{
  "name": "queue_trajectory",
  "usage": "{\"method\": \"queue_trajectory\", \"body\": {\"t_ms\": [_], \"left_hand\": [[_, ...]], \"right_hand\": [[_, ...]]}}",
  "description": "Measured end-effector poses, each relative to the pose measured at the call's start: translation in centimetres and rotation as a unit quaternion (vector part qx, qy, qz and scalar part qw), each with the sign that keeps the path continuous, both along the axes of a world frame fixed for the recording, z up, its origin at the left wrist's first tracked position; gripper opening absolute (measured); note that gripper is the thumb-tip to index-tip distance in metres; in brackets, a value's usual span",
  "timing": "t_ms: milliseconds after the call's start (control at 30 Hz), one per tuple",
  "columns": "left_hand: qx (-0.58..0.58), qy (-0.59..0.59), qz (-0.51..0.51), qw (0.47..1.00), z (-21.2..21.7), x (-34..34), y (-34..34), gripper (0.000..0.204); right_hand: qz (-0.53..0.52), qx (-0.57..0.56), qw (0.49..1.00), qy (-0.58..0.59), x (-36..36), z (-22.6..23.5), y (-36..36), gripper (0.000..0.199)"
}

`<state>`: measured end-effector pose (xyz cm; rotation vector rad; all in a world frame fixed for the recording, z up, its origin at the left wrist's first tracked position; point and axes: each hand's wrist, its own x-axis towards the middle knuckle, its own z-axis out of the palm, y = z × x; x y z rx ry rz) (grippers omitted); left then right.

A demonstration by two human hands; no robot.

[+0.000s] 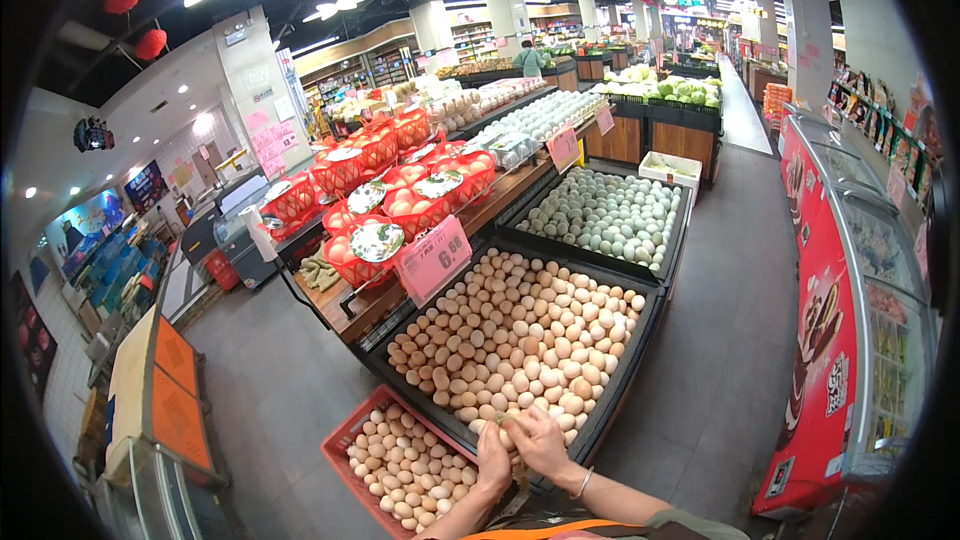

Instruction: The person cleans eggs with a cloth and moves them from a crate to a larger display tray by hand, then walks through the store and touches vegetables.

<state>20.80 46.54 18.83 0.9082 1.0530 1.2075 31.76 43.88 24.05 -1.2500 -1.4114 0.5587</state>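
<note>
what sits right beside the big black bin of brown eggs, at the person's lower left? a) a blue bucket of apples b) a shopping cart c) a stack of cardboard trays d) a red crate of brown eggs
d: a red crate filled with brown eggs lies against the near left corner of the black bin, just left of the left hand.

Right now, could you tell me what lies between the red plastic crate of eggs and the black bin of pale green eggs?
The head view shows the big black bin of tan eggs.
</note>
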Motion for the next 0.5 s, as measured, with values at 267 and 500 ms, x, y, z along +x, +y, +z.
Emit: {"method": "queue_trajectory", "body": {"t_ms": [267,500], "left_hand": [[-0.091,-0.175,-0.057,0.979,3.6,-0.4,0.4,0.035],[-0.131,-0.129,-0.136,0.973,4.6,2.0,-0.9,0.037]], "right_hand": [[-0.003,0.068,0.996,-0.064,-0.7,0.3,-2.7,0.031],[-0.045,0.122,0.991,-0.019,1.6,-0.1,1.3,0.025]]}}
